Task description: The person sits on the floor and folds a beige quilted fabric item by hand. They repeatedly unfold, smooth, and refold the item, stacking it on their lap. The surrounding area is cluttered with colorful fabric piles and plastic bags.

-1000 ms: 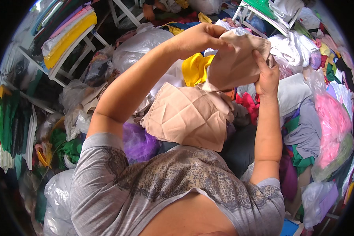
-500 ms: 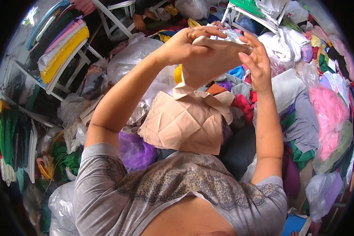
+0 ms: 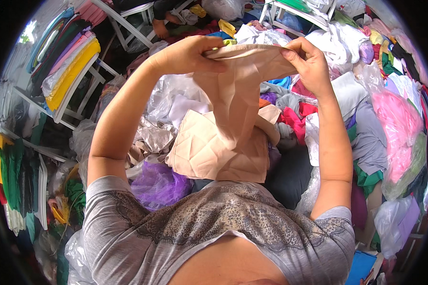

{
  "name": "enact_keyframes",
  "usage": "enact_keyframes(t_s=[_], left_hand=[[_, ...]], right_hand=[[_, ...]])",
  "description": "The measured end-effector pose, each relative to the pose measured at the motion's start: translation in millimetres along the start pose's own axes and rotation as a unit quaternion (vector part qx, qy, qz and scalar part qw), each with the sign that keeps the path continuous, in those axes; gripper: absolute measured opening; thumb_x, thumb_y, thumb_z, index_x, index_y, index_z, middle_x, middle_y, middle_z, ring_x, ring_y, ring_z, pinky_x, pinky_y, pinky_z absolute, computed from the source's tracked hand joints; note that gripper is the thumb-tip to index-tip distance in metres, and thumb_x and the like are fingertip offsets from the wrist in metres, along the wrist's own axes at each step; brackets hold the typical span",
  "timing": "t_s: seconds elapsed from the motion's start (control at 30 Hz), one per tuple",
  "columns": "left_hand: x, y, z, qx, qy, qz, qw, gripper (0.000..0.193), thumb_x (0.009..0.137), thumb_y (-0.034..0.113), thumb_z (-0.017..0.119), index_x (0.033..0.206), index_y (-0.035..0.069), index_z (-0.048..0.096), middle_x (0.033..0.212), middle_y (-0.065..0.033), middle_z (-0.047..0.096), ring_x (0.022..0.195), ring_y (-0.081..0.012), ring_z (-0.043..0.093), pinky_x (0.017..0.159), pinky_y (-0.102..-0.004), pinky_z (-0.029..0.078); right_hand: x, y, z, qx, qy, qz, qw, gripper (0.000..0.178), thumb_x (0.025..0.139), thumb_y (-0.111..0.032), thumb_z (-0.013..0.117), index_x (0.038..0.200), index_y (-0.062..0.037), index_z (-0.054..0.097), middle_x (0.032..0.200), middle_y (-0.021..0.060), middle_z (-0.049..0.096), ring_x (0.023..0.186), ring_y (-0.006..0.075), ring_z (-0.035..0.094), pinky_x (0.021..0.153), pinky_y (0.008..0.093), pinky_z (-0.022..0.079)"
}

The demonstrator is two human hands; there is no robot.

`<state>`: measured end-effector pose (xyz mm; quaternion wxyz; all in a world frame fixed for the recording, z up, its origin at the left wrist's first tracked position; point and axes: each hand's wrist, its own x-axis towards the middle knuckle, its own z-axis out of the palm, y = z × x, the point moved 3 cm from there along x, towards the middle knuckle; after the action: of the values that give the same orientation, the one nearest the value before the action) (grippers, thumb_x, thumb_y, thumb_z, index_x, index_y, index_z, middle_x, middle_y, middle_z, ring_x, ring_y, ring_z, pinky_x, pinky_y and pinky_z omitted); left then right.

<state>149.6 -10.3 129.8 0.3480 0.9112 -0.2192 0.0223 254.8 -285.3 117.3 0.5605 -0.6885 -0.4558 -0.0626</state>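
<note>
A thin beige cloth [image 3: 235,95] hangs between my hands, its upper edge pulled nearly straight. My left hand [image 3: 188,54] pinches the left end of that edge, with the thumb below it. At the other end, my right hand [image 3: 311,64] grips the edge between thumb and curled fingers. The cloth droops in loose folds to a point over a beige folded cloth [image 3: 195,154] on my lap. How many layers lie there I cannot tell.
Heaped garments and plastic bags surround me, with a purple mesh [image 3: 159,185] at my left and a pink bagged bundle [image 3: 394,130] at right. Folded cloths stack on a white chair [image 3: 73,95]. Beyond, another person's hand [image 3: 160,28] shows near a white frame.
My hands have moved apart, the left one leftward, drawing the cloth's upper edge wider. My right fingers, spread before, now close on it. The cloth hangs lower over the folded pile.
</note>
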Motion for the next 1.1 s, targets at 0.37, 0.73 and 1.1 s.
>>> enact_keyframes(t_s=[0.37, 0.73, 1.1], left_hand=[[-46.2, -36.7, -68.9, 0.122, 0.241, -0.053, 0.961, 0.024, 0.088, 0.018, 0.076, 0.099, 0.003, 0.062, 0.078, -0.0018, 0.054, 0.074, -0.0107, 0.048, 0.069, -0.0276, 0.043], [-194.2, -65.7, 35.2, -0.048, -0.032, -0.198, 0.979, 0.021, 0.069, -0.013, 0.066, 0.084, 0.002, 0.068, 0.084, -0.0046, 0.067, 0.082, -0.0161, 0.062, 0.078, -0.0305, 0.050], [-217.2, -90.1, 107.3, 0.064, -0.049, -0.256, 0.963, 0.042, 0.078, 0.007, 0.068, 0.119, 0.006, 0.063, 0.131, -0.0180, 0.058, 0.123, -0.0381, 0.055, 0.103, -0.0432, 0.046]], right_hand=[[6.2, 6.8, -22.2, -0.129, 0.158, -0.046, 0.978, 0.011, 0.095, -0.010, 0.070, 0.104, -0.0033, 0.072, 0.095, 0.0030, 0.073, 0.089, 0.0099, 0.067, 0.082, 0.0251, 0.052], [-143.6, -21.1, 41.2, 0.045, -0.153, 0.099, 0.982, 0.010, 0.077, 0.002, 0.079, 0.083, -0.0028, 0.073, 0.084, 0.0061, 0.068, 0.080, 0.0172, 0.065, 0.073, 0.0303, 0.051], [-230.1, 73.7, 58.0, 0.128, -0.164, 0.344, 0.916, 0.020, 0.090, -0.019, 0.077, 0.102, -0.0032, 0.072, 0.090, 0.0022, 0.070, 0.083, 0.0096, 0.064, 0.075, 0.0262, 0.051]])
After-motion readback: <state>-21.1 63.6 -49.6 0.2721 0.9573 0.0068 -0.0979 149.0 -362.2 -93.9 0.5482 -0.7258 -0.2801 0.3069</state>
